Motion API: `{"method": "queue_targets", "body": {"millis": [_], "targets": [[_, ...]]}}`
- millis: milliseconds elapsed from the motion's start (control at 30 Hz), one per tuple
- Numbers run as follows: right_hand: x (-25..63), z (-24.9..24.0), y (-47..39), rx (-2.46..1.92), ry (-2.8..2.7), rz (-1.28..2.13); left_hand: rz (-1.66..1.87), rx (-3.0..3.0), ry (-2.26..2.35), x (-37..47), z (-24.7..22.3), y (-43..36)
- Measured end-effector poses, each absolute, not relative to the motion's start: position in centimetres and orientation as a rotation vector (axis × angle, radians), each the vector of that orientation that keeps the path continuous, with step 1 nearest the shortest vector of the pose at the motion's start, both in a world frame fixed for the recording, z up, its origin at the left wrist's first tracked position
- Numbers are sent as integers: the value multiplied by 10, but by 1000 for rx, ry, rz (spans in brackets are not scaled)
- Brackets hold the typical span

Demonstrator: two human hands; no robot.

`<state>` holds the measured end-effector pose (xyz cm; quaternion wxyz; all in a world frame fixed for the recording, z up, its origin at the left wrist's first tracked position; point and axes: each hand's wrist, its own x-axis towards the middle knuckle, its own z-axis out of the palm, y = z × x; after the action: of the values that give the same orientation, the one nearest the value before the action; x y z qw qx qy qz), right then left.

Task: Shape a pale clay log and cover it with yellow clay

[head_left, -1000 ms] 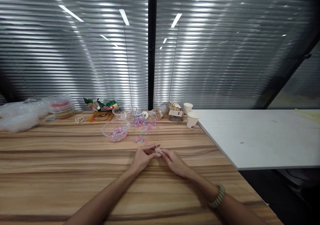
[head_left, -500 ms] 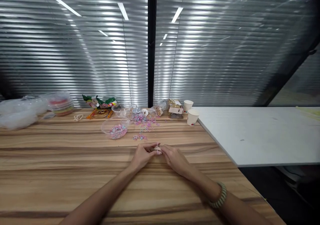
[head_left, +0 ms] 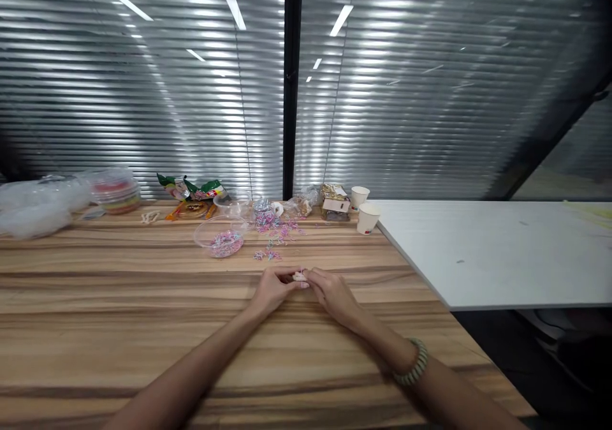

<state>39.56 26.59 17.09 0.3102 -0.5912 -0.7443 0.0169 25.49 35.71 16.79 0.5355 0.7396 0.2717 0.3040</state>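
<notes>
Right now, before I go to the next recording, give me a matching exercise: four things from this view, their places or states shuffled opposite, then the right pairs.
1. small pale object
2. nearer clear round plastic bowl
3. green braided bracelet
4. white paper cups

A. around the right arm
B. upright on the striped wooden table, near the plain white table
C. at the fingertips of the left hand and right hand
D. containing small pink and blue pieces

Pairs: 1-C, 2-D, 3-A, 4-B
</notes>
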Motion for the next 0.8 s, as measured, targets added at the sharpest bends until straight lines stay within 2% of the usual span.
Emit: {"method": "queue_targets", "body": {"millis": [367,600,800], "targets": [[393,171,268,-1537,-1583,132,679,1940,525,255,183,340],[394,173,270,-1520,-1402,297,1046,2213,384,250,191,323],[392,174,268,-1481,-1380,340,851,1833,341,252,193,320]]}}
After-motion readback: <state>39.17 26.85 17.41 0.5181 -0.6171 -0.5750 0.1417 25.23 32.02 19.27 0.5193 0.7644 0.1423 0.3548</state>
